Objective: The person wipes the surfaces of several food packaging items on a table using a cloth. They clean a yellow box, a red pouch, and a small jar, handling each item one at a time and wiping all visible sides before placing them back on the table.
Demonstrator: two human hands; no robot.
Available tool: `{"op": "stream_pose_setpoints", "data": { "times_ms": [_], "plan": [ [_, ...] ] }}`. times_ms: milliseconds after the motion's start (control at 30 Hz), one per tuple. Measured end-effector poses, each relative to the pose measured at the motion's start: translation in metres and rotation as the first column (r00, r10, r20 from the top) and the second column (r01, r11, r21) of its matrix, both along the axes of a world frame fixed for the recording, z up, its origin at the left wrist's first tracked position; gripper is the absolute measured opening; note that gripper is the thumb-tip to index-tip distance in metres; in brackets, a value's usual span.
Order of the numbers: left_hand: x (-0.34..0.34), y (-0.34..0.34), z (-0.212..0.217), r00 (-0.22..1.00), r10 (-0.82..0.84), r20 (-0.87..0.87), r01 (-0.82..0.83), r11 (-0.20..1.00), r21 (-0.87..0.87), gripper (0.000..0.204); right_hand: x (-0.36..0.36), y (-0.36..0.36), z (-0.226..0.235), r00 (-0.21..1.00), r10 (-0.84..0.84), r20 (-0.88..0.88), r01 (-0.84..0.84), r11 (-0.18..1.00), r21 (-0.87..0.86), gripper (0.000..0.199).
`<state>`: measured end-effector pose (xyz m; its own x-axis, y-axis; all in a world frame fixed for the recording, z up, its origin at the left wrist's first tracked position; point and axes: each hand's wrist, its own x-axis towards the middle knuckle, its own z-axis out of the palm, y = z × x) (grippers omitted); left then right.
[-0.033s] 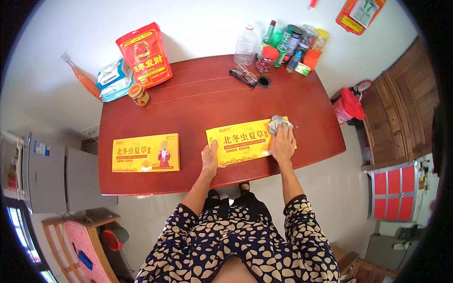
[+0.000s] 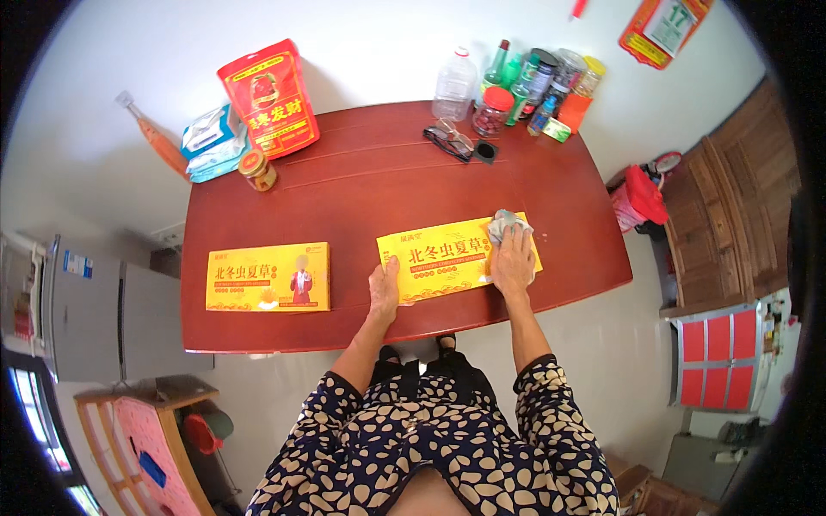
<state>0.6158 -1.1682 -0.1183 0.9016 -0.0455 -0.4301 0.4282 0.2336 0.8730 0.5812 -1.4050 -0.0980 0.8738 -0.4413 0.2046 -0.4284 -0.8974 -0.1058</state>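
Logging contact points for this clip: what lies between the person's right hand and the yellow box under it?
A crumpled pale cloth lies between the right hand and the yellow box, toward its right end, in the head view.

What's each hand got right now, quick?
Left hand: holding the right-hand yellow box by its left end.
Right hand: holding a crumpled greyish cloth against that box's right end.

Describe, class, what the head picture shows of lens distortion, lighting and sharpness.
Head view: black rounded corners, the table's edges bowed, the wooden cupboard leaning; head view: light uneven, the window at lower left glaring white; head view: the right hand and the yellow box beneath it keep clear outlines, with no obvious motion blur.
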Motion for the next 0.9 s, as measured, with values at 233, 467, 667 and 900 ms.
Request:
{"op": "stream_pose_setpoints", "data": {
  "times_ms": [233,467,667,900],
  "plan": [
    [-0.001,-0.005,-0.019,0.992,0.103,0.069,-0.11,0.988,0.112,0.041,0.049,0.113,0.008,0.716,0.678,0.17,-0.694,0.717,0.062,0.043],
    [-0.01,-0.004,0.003,0.997,0.08,0.018,-0.082,0.964,0.253,0.035,0.085,0.051,0.04,0.826,0.492,-0.274,-0.491,0.868,0.076,0.019],
    [-0.003,-0.008,-0.082,0.867,-0.494,0.061,0.0,0.122,0.993,0.033,0.06,-0.018,0.035,0.995,-0.064,-0.079,0.077,0.984,0.163,0.025],
    [0.016,-0.012,-0.05,0.996,0.083,-0.013,-0.084,0.995,-0.045,0.063,0.061,0.037,-0.008,0.872,0.483,0.082,-0.485,0.875,-0.004,0.039]
  ]
}}
